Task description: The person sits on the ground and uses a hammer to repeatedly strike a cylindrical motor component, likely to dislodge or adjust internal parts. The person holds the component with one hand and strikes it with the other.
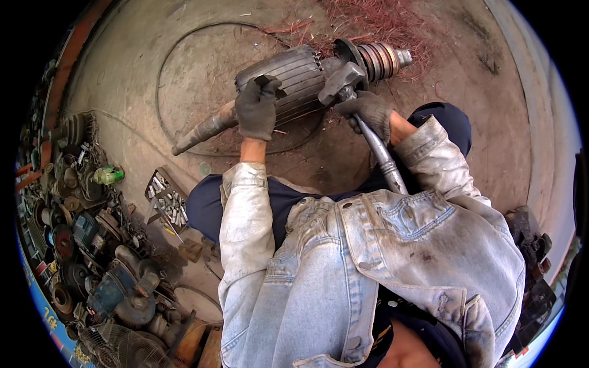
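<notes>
A large motor rotor (302, 73) lies on the ground in front of me, its long shaft (205, 130) pointing to the near left and its ringed end (379, 61) to the far right. My left hand (256, 111), in a dark glove, is closed at the near left edge of the slotted core. Between its fingers a small dark flat piece (265, 80) shows in part; its kind is unclear. My gloved right hand (368, 111) grips a sledgehammer (342, 83) close below the head. The metal handle (383, 156) runs back toward my lap, and the head overlaps the rotor's right part in view.
Red wire scraps (380, 21) are strewn behind the rotor. A dark cable (161, 73) loops around it on the floor. To my left stand a metal tray of small cylindrical parts (167, 199), a green bottle (108, 175) and heaped motor scrap (116, 288). Dark machine parts (529, 245) lie at the right.
</notes>
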`<action>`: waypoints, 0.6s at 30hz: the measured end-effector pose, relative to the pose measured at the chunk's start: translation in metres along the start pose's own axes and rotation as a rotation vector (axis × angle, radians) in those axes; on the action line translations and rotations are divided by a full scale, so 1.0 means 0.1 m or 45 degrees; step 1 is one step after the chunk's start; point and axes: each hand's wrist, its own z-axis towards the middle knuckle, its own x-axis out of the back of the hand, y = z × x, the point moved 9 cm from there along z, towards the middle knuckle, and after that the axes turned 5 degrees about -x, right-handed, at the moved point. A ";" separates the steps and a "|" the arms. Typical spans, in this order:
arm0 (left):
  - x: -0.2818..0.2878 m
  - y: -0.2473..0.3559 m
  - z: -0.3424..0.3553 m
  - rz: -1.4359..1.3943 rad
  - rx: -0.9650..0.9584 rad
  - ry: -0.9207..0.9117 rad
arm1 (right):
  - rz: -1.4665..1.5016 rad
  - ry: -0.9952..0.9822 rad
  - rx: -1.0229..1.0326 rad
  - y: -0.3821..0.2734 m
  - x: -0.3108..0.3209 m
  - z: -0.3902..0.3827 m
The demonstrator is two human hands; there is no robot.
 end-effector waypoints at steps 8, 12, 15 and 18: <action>0.07 0.09 -0.15 0.131 -0.228 -0.033 | -0.298 -0.060 0.270 -0.28 -0.24 -0.30; 0.06 0.24 -0.22 0.159 -0.406 -0.107 | -0.598 -0.047 0.607 -0.83 -0.54 -0.84; 0.08 0.21 -0.30 0.255 -0.362 -0.041 | -0.980 0.089 1.431 -1.28 -0.87 -1.26; 0.15 0.30 -0.38 0.271 -0.380 -0.016 | -1.412 0.096 1.171 -1.37 -1.19 -1.14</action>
